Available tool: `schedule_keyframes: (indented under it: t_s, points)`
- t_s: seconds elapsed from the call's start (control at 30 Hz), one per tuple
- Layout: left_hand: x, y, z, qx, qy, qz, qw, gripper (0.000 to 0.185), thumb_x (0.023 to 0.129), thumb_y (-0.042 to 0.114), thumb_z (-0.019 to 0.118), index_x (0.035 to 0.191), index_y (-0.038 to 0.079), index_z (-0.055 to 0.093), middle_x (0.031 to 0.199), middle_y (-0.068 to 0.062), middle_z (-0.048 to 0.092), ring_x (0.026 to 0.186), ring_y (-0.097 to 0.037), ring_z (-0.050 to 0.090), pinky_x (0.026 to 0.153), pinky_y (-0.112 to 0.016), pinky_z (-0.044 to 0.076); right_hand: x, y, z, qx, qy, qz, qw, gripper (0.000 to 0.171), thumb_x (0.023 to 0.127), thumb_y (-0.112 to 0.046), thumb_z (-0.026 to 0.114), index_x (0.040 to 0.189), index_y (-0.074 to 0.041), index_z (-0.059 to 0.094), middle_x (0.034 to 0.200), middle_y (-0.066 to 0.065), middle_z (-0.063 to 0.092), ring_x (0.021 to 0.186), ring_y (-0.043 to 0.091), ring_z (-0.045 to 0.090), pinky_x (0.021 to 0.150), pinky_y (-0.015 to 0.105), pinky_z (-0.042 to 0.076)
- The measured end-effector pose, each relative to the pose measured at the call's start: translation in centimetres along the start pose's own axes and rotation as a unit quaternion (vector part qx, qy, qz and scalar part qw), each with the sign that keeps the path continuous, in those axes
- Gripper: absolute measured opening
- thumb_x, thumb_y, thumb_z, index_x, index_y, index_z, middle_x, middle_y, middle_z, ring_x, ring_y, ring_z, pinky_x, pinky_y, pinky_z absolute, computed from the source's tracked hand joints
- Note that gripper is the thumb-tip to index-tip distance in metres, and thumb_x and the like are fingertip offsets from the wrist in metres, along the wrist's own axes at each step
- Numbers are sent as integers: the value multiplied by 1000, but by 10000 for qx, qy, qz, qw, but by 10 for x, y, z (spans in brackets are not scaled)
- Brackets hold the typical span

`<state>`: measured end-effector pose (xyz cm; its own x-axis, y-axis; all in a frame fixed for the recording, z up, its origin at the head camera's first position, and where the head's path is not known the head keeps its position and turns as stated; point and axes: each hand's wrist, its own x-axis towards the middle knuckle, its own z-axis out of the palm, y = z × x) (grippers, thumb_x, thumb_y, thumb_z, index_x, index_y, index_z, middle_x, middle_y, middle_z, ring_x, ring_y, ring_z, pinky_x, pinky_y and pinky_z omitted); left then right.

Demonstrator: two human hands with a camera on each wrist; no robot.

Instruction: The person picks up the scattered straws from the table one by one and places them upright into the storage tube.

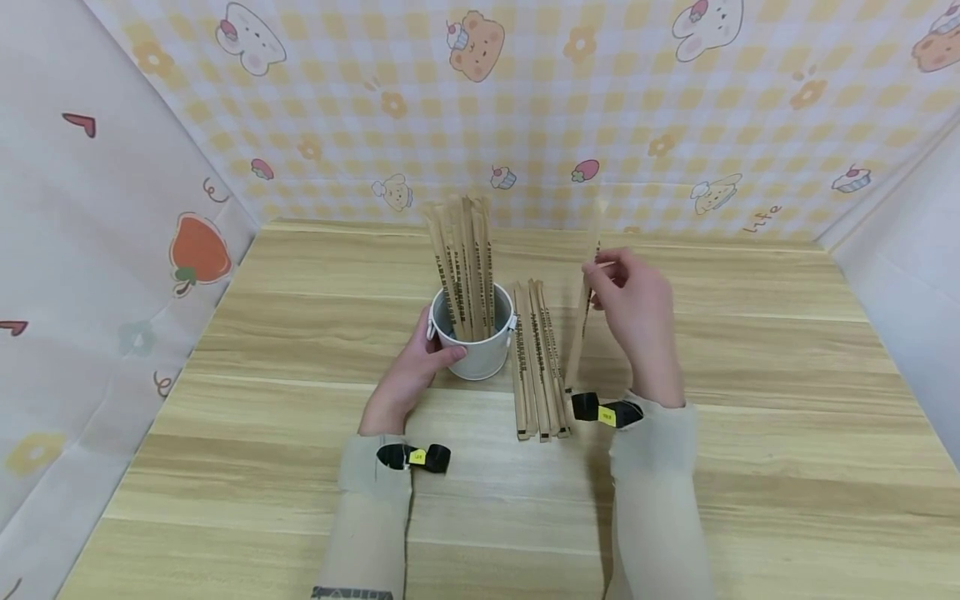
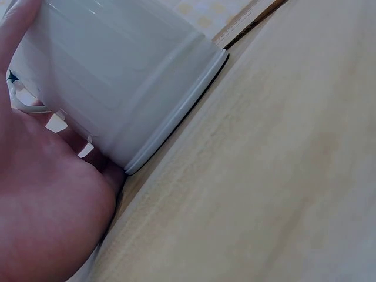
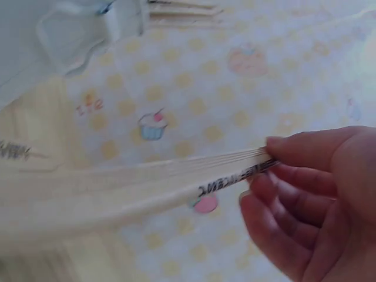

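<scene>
1. Straw (image 1: 579, 337) in its paper wrapper, pinched between thumb and fingers of the right hand (image 1: 633, 296). Its upper end points just past twelve o'clock; whether its lower end touches the table (image 1: 750, 467), I cannot tell.
2. Between eight and nine o'clock from that straw stands the bucket (image 1: 482, 360), upright. The left hand (image 1: 411, 367) holds it from eight o'clock, fingers wrapped round the side, thumb on the near wall.
3. The step in hand looks like moving one straw from table to bucket. The next move would call for raising its lower end above the rim, then lowering it inside.
4. Loose straws (image 1: 540, 362) lie side by side between three and four o'clock of the bucket, below the likely path.
5. Standing straws (image 1: 465, 267) crowd the bucket, leaving a gap towards three o'clock; they could snag the newcomer.
6. At twelve o'clock, beyond the table, hangs a checked cloth (image 1: 547, 108), well clear.
</scene>
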<state>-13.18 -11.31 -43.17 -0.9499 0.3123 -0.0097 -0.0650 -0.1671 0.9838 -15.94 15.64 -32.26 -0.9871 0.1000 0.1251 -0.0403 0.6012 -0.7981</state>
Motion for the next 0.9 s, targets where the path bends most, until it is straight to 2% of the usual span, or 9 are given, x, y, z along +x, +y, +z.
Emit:
schedule_keyframes:
  t_s: [0.13,0.23,0.33,0.47,0.6,0.73,0.9]
  points:
    - [-1,4,1,-8,-12,-2,10000,85,77,8,65,141,29,14,144,-3,21,130,-18,21,105,-36,18,-6,-13,-5,496,650,-402,9958,32,85,-34,57,107,-10,59,83,2,64,62,13,58,56,23,49]
    - [-3,11,4,48,-9,-25,10000,85,77,7,63,142,27,13,144,-5,20,130,-19,21,105,-36,17,-12,-24,-8,1041,1099,-695,9860,29,84,-29,60,104,-9,59,83,2,64,62,12,59,57,22,49]
    - [-6,18,8,133,8,-62,9999,85,77,8,63,142,25,12,144,-5,19,130,-18,20,106,-35,17,-20,-38,-11,1695,1422,-975,9703,25,83,-22,62,103,-7,59,83,5,64,64,15,59,58,23,50]
    - [-7,21,9,161,16,-98,9998,84,77,8,62,142,25,13,144,-5,19,130,-17,19,106,-34,17,-32,-61,-13,2484,1685,-1366,9441,22,82,-12,63,101,-2,59,84,12,62,67,20,59,60,26,51]
    - [-7,21,9,138,18,-113,9998,84,77,7,63,142,25,13,144,-5,19,130,-18,20,106,-35,17,-40,-76,-13,2840,1828,-1700,9258,20,82,-8,62,98,3,57,83,16,61,68,23,60,60,28,51]
    - [-7,20,9,156,26,-118,9998,84,78,7,63,142,26,13,144,-5,19,130,-18,19,106,-35,17,-44,-83,-8,2838,1732,-1898,9238,19,82,-7,61,96,6,56,83,15,61,69,24,60,61,30,51]
    - [-7,21,10,182,30,-131,9997,84,78,7,62,142,26,13,145,-4,18,131,-17,18,106,-34,16,-43,-84,1,2508,1464,-1948,9369,19,82,-6,61,95,7,56,84,12,61,72,22,61,63,28,51]
